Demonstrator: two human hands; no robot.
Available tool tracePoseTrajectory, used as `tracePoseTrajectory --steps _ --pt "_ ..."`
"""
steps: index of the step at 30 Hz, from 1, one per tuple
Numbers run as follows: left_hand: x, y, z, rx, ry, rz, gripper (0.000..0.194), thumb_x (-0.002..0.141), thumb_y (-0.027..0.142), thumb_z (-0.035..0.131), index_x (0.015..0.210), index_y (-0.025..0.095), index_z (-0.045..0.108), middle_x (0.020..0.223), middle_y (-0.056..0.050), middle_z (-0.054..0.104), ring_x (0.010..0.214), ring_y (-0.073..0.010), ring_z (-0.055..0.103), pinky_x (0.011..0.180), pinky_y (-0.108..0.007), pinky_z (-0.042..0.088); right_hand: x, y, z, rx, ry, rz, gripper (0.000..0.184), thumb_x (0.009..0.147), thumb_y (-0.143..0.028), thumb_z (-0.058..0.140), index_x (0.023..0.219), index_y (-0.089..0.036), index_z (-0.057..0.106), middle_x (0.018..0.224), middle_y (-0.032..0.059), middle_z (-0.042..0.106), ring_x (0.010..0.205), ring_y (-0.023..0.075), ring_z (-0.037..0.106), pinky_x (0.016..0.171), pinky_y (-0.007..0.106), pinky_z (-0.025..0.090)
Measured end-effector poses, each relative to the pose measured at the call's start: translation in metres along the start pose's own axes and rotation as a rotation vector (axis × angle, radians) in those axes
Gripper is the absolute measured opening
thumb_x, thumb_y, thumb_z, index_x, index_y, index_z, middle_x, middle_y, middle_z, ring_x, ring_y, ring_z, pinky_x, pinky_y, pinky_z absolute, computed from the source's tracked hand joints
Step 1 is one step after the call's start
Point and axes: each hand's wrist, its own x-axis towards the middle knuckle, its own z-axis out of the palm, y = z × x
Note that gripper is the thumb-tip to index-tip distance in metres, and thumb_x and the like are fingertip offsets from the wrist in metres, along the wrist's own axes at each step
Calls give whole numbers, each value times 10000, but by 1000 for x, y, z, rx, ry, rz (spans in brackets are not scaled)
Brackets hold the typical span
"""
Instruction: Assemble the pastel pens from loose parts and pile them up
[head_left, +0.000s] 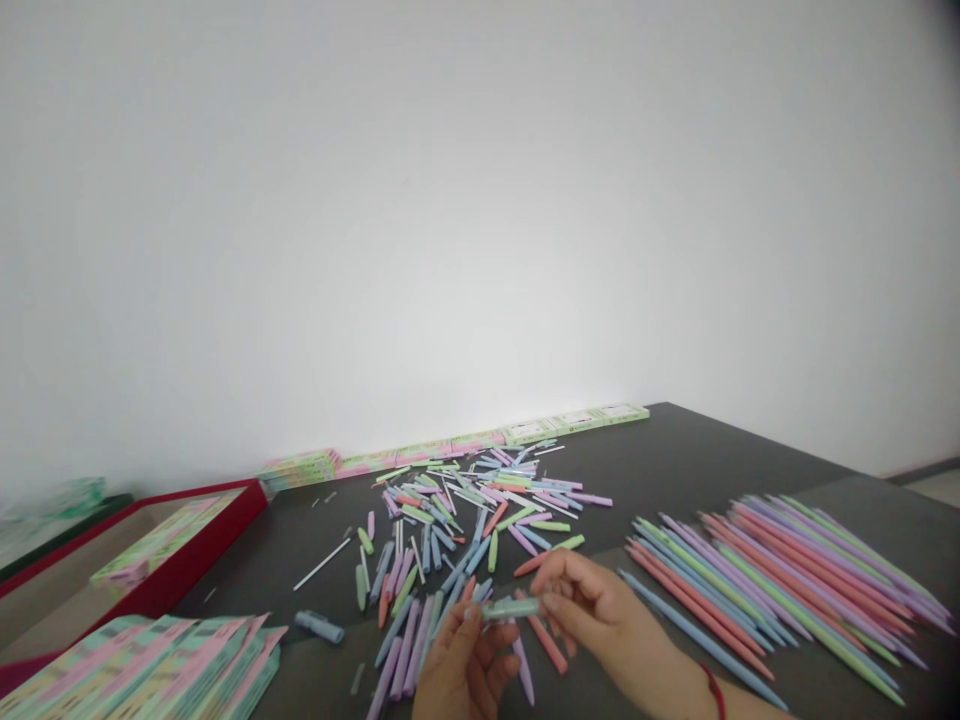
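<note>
**Left hand [459, 665] and right hand [611, 612] grip one pale green tube [519, 608]**

From where I stand, both hands are closed on the tube by their fingertips, one at each end, holding it roughly level above the near part of the counter [592, 690]. A thin red cord [712, 690] circles the right wrist.

Just beyond the hands, and to the left of them, lies a loose scatter of pen parts [427, 548] in purple, blue, green and coral, with thin white sticks [321, 564] among and beside them. Some of the parts reach right up to the left hand. A short blue piece [319, 626] sits apart, to that hand's left.

To the right of the right hand, long pastel pens [750, 570] lie side by side in a slanting spread. Well to the left of the hands are fanned printed packs [161, 665], and behind those a red-edged box [251, 512] with a printed carton [161, 540] inside. Farthest from the hands, more flat cartons [450, 443] line the wall [480, 220].
</note>
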Motion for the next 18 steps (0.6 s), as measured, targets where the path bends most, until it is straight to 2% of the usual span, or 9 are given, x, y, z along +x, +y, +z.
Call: tracePoseTrajectory --steps 4,10,14,18 --pt "-3 1 3 -13 45 -38 257 768 62 629 996 142 542 742 -49 723 628 -181 709 501 -222 556 0 2 -2 -24 18 -32 216 891 -405 496 871 -190 508 521 -73 482 417 84 430 478 221 330" --pt "-3 -3 1 1 -28 -48 338 650 99 749 908 186 550 787 -22 710 752 -229 711 538 -252 555 0 15 1 -42 19 -3 269 856 -453 529 867 -184 535 531 -70 452 428 87 414 466 217 341" --pt "-7 -4 5 73 -49 35 322 581 142 808 787 171 562 820 -38 691 815 -246 700 611 -267 553 0 14 1 32 89 3 293 852 -477 520 865 -185 532 551 -63 471 418 86 421 442 213 346" --pt "-11 -4 11 156 -57 122 327 573 235 829 747 171 560 812 -52 698 795 -243 701 574 -249 543 0 12 -5 23 190 -12 268 861 -441 533 879 -178 581 600 -45 493 495 95 458 511 223 376"
